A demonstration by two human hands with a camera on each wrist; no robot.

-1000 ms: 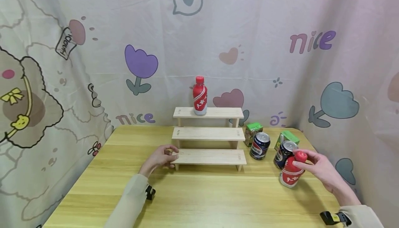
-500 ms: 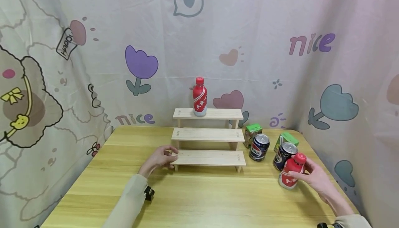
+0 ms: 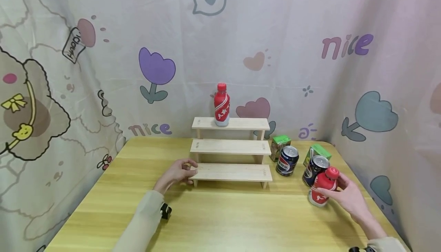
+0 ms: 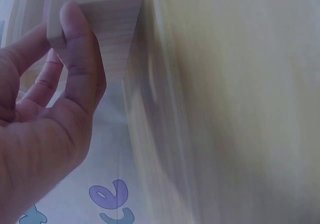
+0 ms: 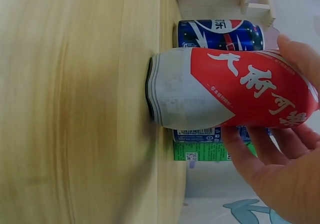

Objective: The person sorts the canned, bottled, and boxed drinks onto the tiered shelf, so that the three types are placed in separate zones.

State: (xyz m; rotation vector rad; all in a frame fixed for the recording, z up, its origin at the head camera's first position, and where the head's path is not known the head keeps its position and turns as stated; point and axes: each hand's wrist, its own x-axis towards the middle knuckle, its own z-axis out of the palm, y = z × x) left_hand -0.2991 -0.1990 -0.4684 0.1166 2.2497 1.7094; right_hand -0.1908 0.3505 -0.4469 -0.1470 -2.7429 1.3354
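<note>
My left hand point(image 3: 178, 171) pinches the left end of the lowest step of a three-tier wooden shelf point(image 3: 231, 172), with thumb and fingers around the board's corner in the left wrist view. At the right, my right hand point(image 3: 348, 196) grips a red and white cola bottle point(image 3: 323, 187) around its upper body. In the right wrist view the bottle point(image 5: 200, 89) has its base close to the tabletop, and the thumb and fingers lie on opposite sides. A second red bottle point(image 3: 222, 106) stands upright on the top step, left of its middle.
Two dark blue cola cans, a nearer one point(image 3: 315, 169) behind the held bottle and another point(image 3: 287, 161) right of the shelf, stand on the wooden table point(image 3: 241, 221). Green drink cartons point(image 3: 280, 145) are behind them. A printed curtain point(image 3: 296, 53) surrounds the table.
My right hand has shifted from the held bottle's neck down onto its upper body, and the bottle stands a little more upright. My left hand stays on the shelf's corner.
</note>
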